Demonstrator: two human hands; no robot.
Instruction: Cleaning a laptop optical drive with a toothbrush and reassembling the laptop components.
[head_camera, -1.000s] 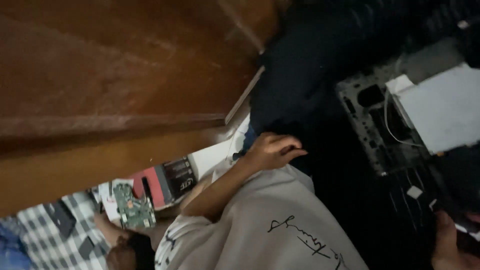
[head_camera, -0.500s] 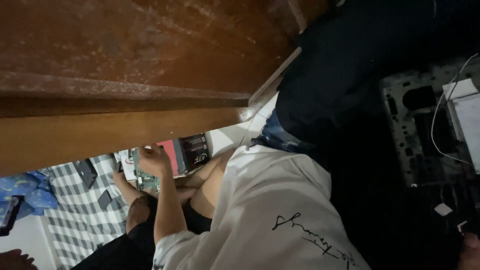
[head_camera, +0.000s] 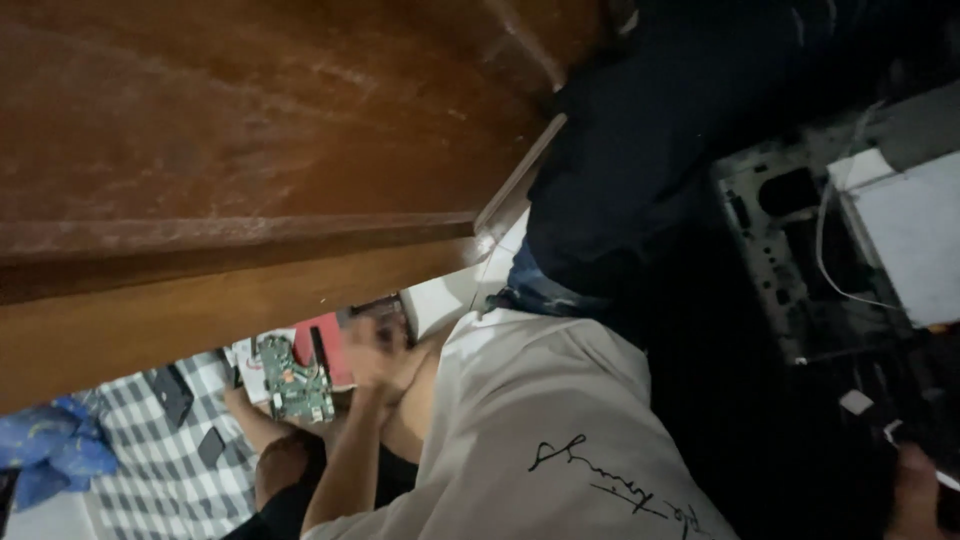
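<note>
Pale grey short-sleeved shirt with black cursive script across the front, bare forearm, dark shorts.

You've got one green circuit board (head_camera: 293, 378), one red box (head_camera: 325, 348), one open computer case (head_camera: 790, 270), one checked cloth (head_camera: 150, 450), one blue rag (head_camera: 45, 450), and two small dark parts (head_camera: 172, 393) on the cloth.

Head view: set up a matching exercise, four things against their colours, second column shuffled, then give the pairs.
Things:
1. circuit board
2. checked cloth
3. wooden panel
4. flat box beside the board

Colours:
A. brown
B. red
C. green
D. grey and white

Pairs: 1-C, 2-D, 3-A, 4-B
</note>
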